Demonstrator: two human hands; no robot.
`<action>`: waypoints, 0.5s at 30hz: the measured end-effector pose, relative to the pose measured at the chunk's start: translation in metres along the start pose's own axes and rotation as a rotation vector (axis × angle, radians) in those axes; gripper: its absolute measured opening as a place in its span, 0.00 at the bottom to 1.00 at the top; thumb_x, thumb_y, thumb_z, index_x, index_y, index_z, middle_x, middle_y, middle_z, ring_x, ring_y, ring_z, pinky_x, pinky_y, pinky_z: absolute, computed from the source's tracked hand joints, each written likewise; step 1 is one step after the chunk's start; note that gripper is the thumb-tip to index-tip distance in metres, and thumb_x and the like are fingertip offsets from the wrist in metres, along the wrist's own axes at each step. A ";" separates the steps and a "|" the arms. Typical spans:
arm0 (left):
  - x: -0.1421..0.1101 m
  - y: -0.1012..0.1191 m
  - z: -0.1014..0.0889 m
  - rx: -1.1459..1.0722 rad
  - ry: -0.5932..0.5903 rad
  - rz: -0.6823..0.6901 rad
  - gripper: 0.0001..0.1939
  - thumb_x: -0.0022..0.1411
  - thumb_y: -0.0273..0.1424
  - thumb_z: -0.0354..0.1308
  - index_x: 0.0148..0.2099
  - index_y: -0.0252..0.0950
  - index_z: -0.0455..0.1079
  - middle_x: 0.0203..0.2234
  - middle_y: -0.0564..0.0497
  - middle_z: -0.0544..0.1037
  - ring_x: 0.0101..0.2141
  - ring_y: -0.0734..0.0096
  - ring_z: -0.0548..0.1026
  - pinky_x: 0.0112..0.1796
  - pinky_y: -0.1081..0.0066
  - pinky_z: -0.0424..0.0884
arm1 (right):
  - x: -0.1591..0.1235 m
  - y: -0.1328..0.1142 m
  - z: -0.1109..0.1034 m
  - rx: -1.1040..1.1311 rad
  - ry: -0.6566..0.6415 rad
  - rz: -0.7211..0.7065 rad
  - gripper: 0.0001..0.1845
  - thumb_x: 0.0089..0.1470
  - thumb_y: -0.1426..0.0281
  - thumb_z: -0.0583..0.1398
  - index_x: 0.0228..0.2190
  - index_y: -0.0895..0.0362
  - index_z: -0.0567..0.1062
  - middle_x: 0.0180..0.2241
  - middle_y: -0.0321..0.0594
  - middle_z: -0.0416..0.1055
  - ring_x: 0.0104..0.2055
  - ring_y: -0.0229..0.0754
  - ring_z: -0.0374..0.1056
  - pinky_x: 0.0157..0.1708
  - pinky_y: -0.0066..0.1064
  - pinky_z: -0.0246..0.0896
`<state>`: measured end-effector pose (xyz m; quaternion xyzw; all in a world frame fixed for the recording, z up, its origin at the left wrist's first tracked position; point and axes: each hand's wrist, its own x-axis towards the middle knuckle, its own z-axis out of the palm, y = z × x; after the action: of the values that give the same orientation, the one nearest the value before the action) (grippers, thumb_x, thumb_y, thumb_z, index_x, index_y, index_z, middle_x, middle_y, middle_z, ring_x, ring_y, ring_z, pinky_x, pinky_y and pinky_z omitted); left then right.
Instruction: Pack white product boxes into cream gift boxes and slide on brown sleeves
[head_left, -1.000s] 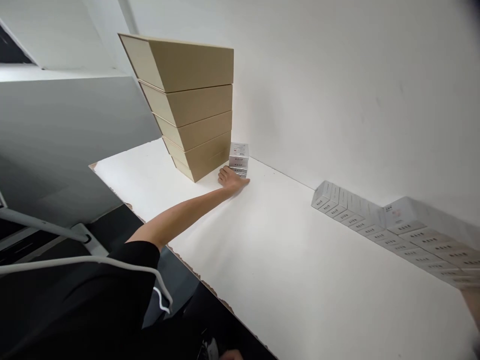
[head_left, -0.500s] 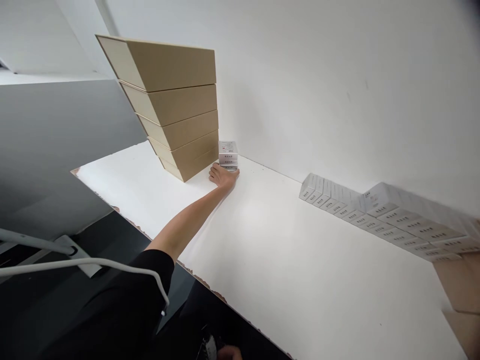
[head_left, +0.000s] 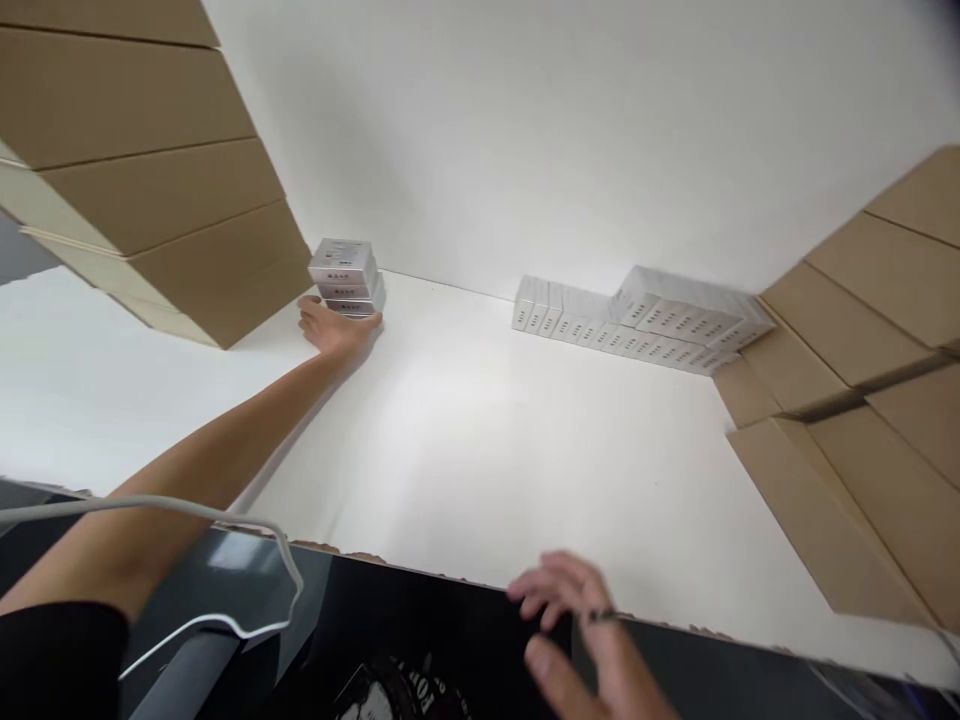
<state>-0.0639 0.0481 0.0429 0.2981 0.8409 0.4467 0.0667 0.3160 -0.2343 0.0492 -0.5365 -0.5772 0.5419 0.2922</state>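
Small box stack point(head_left: 349, 275) on the white bench point(head_left: 465, 440), seen from above. The boxes are flat, rectangular and silvery white, with crisp edges; dark characters mark each visible front face, and finer print covers the top face. The lowest level is partly hidden by the left hand point(head_left: 337, 328), whose grip is curled about the lower boxes, fingers at the left side and thumb at the right front corner. The stack lies near the back wall point(head_left: 525, 120), just beside the tall brown boxes point(head_left: 187, 170). Right hand point(head_left: 577, 610): blurred, over the bench's front edge, fingers and thumb parted wide. Farther right, a row of similar boxes point(head_left: 622, 325), partly two-tiered, adjoins brown cartons point(head_left: 870, 440).
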 end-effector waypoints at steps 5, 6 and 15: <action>-0.030 0.000 -0.003 -0.029 -0.133 0.068 0.50 0.49 0.35 0.78 0.60 0.35 0.45 0.58 0.38 0.62 0.62 0.48 0.60 0.61 0.49 0.63 | 0.102 -0.038 -0.101 -0.358 0.356 -0.036 0.35 0.55 0.44 0.60 0.54 0.53 0.63 0.52 0.49 0.72 0.47 0.48 0.71 0.52 0.44 0.68; -0.036 0.001 -0.001 -0.031 -0.160 0.091 0.50 0.49 0.35 0.78 0.61 0.36 0.45 0.57 0.39 0.63 0.61 0.49 0.61 0.61 0.50 0.64 | 0.130 -0.039 -0.119 -0.382 0.438 -0.033 0.36 0.54 0.46 0.61 0.55 0.55 0.61 0.52 0.51 0.72 0.48 0.50 0.71 0.53 0.46 0.67; -0.056 0.013 0.027 -0.086 -0.469 0.345 0.53 0.45 0.39 0.79 0.61 0.38 0.46 0.50 0.45 0.71 0.55 0.55 0.70 0.56 0.57 0.68 | 0.286 -0.041 -0.186 -0.520 0.952 -0.103 0.44 0.54 0.58 0.67 0.65 0.57 0.58 0.69 0.54 0.50 0.72 0.62 0.45 0.69 0.60 0.43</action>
<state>-0.0020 0.0412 0.0289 0.5287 0.7197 0.4056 0.1950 0.4022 0.0977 0.0625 -0.7481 -0.5216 0.0635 0.4053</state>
